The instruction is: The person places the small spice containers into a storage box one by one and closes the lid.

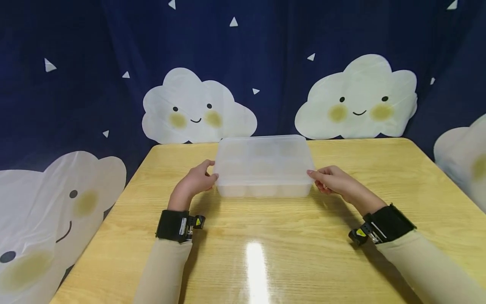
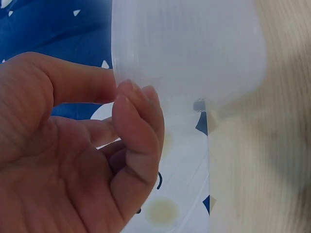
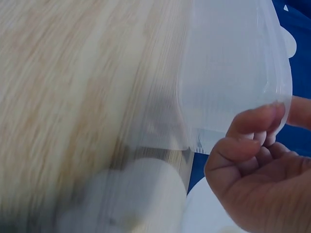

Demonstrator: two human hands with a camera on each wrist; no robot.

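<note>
A translucent white plastic box [image 1: 263,162] with its lid on stands at the far middle of the wooden table [image 1: 288,253]. Its inside shows faint compartments. My left hand [image 1: 211,171] is at the box's left end, thumb up on the lid edge and curled fingers against the rim. In the left wrist view the thumb and fingertips of this hand [image 2: 119,90] pinch the edge of the box [image 2: 189,53]. At the right end my right hand [image 1: 313,175] has its fingertips on the lid edge. The right wrist view shows its curled fingers [image 3: 262,121] on the rim of the box [image 3: 228,73].
A dark blue curtain with white smiling cloud shapes [image 1: 197,109] hangs right behind the table's far edge. More cloud shapes sit off the left [image 1: 49,211] and right [image 1: 463,160] sides. A glare strip [image 1: 256,266] lies on the tabletop near me.
</note>
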